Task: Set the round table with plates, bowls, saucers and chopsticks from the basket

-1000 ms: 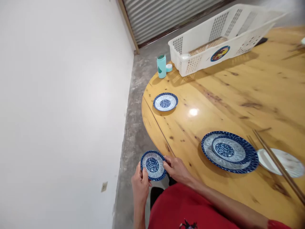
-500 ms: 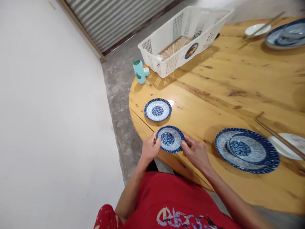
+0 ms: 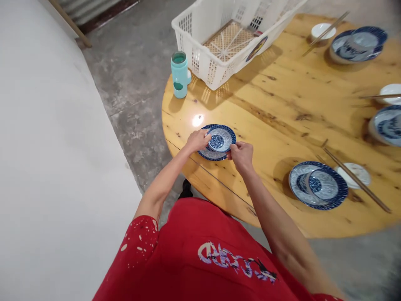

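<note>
Both my hands hold a small blue-and-white bowl point(image 3: 221, 139) above a blue-rimmed plate point(image 3: 213, 156). The bowl covers much of the plate; I cannot tell if the two touch. My left hand point(image 3: 198, 140) pinches the left side of the bowl's rim. On the opposite side, my right hand point(image 3: 242, 154) grips the rim with thumb and curled fingers. The plate lies on the wooden table near its left edge.
A turquoise bottle point(image 3: 179, 77) stands near the table's left edge, beside a white plastic basket point(image 3: 213, 69). To the right, a plate with a bowl point(image 3: 318, 186) lies near a white dish point(image 3: 355, 174) and chopsticks point(image 3: 360, 182). Similar settings sit farther back.
My hands have moved the bowl forward from near the table edge to over the plate. The view has shifted, showing more settings at the right.
</note>
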The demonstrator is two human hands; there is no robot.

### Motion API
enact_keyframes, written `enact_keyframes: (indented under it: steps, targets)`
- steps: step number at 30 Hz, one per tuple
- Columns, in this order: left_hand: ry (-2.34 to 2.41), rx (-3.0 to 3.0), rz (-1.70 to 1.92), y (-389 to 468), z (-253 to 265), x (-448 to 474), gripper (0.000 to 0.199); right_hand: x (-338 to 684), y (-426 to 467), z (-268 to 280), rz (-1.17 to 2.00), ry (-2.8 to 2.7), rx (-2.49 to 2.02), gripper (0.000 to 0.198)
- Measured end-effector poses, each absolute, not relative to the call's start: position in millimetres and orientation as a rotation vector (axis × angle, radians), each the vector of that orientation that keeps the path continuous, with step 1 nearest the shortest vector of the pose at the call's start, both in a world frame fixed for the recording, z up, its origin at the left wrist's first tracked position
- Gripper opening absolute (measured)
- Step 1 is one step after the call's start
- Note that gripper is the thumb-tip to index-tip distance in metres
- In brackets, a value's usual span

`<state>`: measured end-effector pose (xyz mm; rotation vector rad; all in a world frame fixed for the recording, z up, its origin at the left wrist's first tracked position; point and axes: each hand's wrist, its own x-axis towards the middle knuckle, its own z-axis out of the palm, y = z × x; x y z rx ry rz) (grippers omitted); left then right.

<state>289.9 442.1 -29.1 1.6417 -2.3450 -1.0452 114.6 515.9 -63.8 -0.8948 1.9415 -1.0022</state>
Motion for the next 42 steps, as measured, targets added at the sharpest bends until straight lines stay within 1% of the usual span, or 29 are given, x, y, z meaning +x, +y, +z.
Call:
enact_keyframes:
  steps: [6,17,35,38,42]
  targets:
    - [-2.395,1.606,-1.065,425,-48,290,0.032,121,508,-75,-0.940,2.007,-0.805,0.016]
    - [-2.432,1.580,-1.093,419,-61,291,0.030,126,518,-79,-0.912,2.007,-0.800,0.014]
    - [-2.467,1.612,-1.067,414,-63,293,0.032,126,520,-78,-0.858,1.950,-0.847,0.014]
    - [-2.495,1.656,-1.034,416,-59,293,0.035,126,522,-77,-0.867,1.920,-0.852,0.020]
    - [-2.483,1.750,-0.849,421,-45,301,0.045,123,538,-61,-0.938,1.910,-0.844,0.025]
